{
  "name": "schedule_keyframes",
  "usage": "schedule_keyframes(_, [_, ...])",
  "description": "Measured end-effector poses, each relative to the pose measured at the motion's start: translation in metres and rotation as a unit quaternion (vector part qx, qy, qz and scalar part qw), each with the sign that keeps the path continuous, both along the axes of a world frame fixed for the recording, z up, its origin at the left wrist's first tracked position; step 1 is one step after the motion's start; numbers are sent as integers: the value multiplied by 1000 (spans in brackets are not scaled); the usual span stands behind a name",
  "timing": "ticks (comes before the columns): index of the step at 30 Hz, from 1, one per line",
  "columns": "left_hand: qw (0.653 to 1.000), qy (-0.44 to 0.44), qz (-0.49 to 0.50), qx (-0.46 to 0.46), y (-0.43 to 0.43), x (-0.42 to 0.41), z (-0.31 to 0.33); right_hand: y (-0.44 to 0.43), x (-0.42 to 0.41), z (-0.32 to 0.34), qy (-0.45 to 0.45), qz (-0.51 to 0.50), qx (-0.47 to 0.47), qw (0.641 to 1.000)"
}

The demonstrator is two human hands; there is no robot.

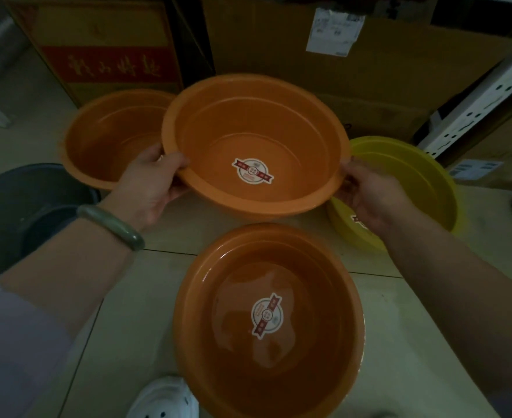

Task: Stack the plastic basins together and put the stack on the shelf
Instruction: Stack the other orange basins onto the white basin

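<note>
An orange basin (257,125) with a round label inside hangs above the floor, tilted toward me. My left hand (152,188) grips its left rim and my right hand (369,194) grips its right rim. Below it, close to me, a second orange basin (266,357) with the same label rests on the floor. A third orange basin (106,137) stands on the floor at the back left, partly hidden behind the held one. A yellow basin (414,176) lies on the floor at the right, partly behind my right hand.
Cardboard boxes (384,79) and a red-and-yellow carton (103,49) stand along the back. A white perforated shelf upright (484,104) leans at the right. A dark bucket (22,206) sits at the left. A white shoe (164,399) shows at the bottom edge.
</note>
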State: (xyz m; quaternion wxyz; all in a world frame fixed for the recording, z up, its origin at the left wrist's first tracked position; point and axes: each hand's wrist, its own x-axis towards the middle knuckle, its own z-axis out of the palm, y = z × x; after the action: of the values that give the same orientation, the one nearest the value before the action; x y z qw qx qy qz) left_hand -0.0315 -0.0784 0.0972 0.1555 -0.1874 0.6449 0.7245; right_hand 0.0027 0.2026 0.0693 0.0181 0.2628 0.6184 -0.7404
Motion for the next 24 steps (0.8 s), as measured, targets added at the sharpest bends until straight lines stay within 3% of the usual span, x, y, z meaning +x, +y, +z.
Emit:
schedule_keyframes(6, [995,41,-24,-88,-1,38,9,6,25,21,-38,12,143,989])
schedule_keyframes(12, [992,0,-40,-122,-9,89,2,4,80,26,-83,48,260,961])
schedule_keyframes(24, [959,1,-122,-254,-27,150,-19,-15,175,5,-115,-8,241,964])
